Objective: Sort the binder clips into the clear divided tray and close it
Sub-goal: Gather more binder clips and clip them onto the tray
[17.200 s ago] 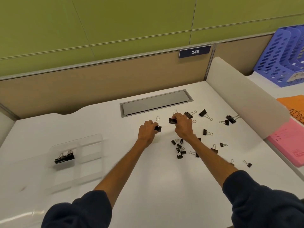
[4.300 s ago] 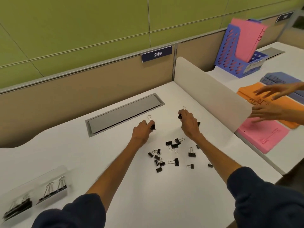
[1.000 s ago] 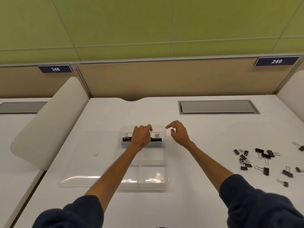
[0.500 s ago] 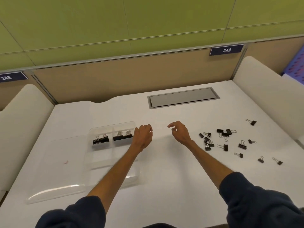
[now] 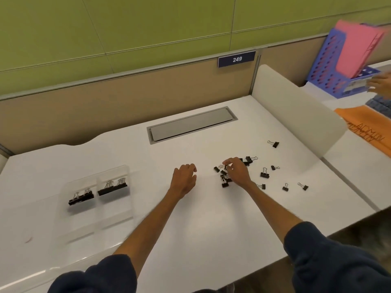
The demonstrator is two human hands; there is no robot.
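Black binder clips (image 5: 243,172) lie scattered under and beyond the right hand (image 5: 238,173), whose fingertips pinch one; the left hand (image 5: 183,179) hovers loosely curled, empty, the clear divided tray (image 5: 95,199) well to its left.

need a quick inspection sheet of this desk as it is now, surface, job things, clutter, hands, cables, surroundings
surface: white desk, grey hatch at back.
job's things: clear divided tray at left, open, two far compartments hold clip rows; loose binder clips scattered right.
clutter: nothing seen.
grippers: left hand empty, curled over the desk; right hand pinching among the clip pile.
cables: nothing seen.
surroundings: white divider, blue file rack, orange folder on the next desk, another person's hand.
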